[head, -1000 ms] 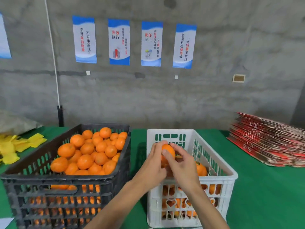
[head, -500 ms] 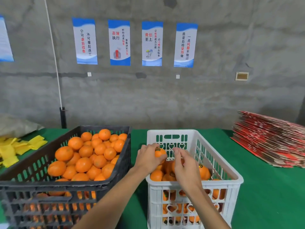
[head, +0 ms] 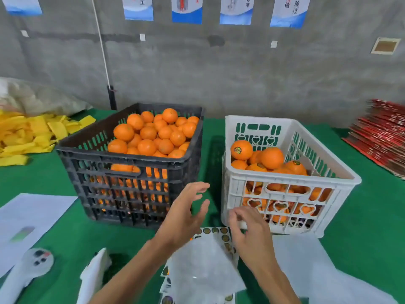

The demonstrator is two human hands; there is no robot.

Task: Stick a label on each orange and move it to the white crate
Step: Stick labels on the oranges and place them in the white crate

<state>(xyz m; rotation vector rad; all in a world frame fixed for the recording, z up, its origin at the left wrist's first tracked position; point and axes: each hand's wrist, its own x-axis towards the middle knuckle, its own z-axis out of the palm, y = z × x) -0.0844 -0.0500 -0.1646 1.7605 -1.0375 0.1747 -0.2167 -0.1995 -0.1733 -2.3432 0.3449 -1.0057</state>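
Both hands empty, the left hand [head: 185, 212] spread and the right hand [head: 248, 231] loosely curled over the label sheet [head: 215, 231] at the table's near edge, a hasty peel could crease a label before it reaches an orange in the black crate [head: 131, 159] beside the white crate [head: 289, 183].

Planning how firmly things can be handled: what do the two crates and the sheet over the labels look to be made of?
Black crate: seemingly rigid moulded plastic, matte, with slotted walls. White crate: the same kind of plastic, slightly glossy, with heart-shaped cutouts. Sheet over the label sheets: thin, soft, white, faintly translucent; it looks like foam wrap or non-woven fabric, but which cannot be told.
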